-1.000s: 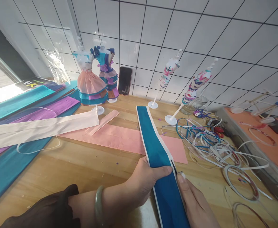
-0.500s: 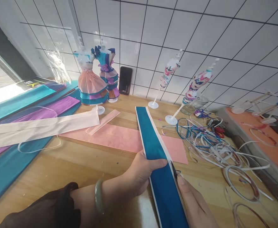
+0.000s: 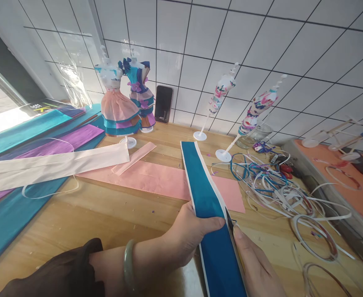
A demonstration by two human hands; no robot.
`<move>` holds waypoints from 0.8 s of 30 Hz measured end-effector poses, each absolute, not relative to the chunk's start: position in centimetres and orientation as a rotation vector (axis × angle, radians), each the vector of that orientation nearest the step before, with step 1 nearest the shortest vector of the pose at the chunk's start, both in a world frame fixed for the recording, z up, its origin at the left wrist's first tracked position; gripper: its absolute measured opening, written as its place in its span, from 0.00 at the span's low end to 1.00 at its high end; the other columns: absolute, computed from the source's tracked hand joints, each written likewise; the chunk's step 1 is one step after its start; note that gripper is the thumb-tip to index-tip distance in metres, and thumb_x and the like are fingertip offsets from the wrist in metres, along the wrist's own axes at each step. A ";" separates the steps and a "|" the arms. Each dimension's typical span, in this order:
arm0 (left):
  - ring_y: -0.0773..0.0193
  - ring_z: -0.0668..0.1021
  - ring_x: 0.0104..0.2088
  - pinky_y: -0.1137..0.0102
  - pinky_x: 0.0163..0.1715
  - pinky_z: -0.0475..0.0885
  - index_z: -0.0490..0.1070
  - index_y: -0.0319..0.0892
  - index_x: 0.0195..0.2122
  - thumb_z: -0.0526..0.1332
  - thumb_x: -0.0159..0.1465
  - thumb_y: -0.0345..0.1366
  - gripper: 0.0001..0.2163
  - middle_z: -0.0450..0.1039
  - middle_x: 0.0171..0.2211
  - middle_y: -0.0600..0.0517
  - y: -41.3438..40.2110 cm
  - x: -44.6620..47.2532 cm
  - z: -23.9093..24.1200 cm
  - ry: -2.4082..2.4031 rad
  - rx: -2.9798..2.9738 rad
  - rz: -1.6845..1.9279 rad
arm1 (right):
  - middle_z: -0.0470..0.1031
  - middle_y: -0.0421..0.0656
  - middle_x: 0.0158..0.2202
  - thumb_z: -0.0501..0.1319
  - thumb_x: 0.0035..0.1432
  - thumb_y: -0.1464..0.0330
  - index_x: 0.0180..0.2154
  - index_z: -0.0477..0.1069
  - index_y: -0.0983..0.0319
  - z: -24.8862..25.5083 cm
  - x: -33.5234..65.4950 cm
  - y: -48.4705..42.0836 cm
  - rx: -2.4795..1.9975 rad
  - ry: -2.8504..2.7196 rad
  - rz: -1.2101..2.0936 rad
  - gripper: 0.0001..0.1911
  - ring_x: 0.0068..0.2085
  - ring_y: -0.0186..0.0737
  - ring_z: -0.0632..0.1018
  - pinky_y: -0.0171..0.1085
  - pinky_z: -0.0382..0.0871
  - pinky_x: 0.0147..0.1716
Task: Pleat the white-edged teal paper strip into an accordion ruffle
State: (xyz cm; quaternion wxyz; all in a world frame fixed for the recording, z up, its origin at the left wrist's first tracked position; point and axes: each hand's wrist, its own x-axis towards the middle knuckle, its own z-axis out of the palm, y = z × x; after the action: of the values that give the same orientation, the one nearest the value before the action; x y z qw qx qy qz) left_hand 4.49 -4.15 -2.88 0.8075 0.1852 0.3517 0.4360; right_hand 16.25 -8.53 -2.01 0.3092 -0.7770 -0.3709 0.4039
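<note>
A long teal-blue strip with white edges (image 3: 203, 185) runs up and away from me above the table. My left hand (image 3: 189, 231) is closed on it, thumb on top and fingers beneath. At its right edge, my right hand (image 3: 255, 260) is closed round a dark, narrow-bladed tool that looks like scissors (image 3: 229, 220). The blade lies along the white border, close to my left thumb. Most of the handle is hidden by my fingers and the strip. Under the strip lies a wide pink strip (image 3: 162, 179) on the wooden table (image 3: 122, 218).
Teal, purple (image 3: 88, 135) and cream strips (image 3: 100, 159) lie at left. Two dressed mini mannequins (image 3: 119, 107), a phone (image 3: 163, 104) and two slim mannequins (image 3: 221, 90) stand along the tiled wall. Tangled thin offcuts (image 3: 271, 181) and an orange-topped box (image 3: 339, 165) are at right.
Both hands and the strip have shifted slightly right, with the hold a little nearer to me. The dark blade stays along the right white edge.
</note>
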 end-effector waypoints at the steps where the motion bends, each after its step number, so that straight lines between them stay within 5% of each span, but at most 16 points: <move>1: 0.61 0.77 0.29 0.67 0.35 0.73 0.74 0.35 0.35 0.69 0.45 0.29 0.14 0.76 0.30 0.46 -4.2 4.5 -2.9 0.753 0.398 0.934 | 0.73 0.44 0.49 0.49 0.54 0.49 0.43 0.74 0.63 -2.0 16.3 -8.5 -2.044 -0.991 1.071 0.28 0.57 0.49 0.65 0.43 0.55 0.57; 24: 0.61 0.76 0.30 0.66 0.36 0.72 0.74 0.36 0.33 0.69 0.45 0.30 0.13 0.76 0.30 0.47 -4.2 4.6 -3.3 0.735 0.410 0.957 | 0.74 0.43 0.48 0.49 0.55 0.49 0.42 0.74 0.62 -1.5 16.4 -8.4 -2.062 -1.088 1.079 0.28 0.55 0.47 0.67 0.39 0.61 0.54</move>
State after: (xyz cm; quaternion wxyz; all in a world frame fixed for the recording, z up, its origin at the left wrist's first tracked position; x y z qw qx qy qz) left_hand 4.62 -4.19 -3.27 0.8037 0.1915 0.3430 0.4469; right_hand 16.35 -8.38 -1.47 0.2824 -0.7700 -0.4062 0.4029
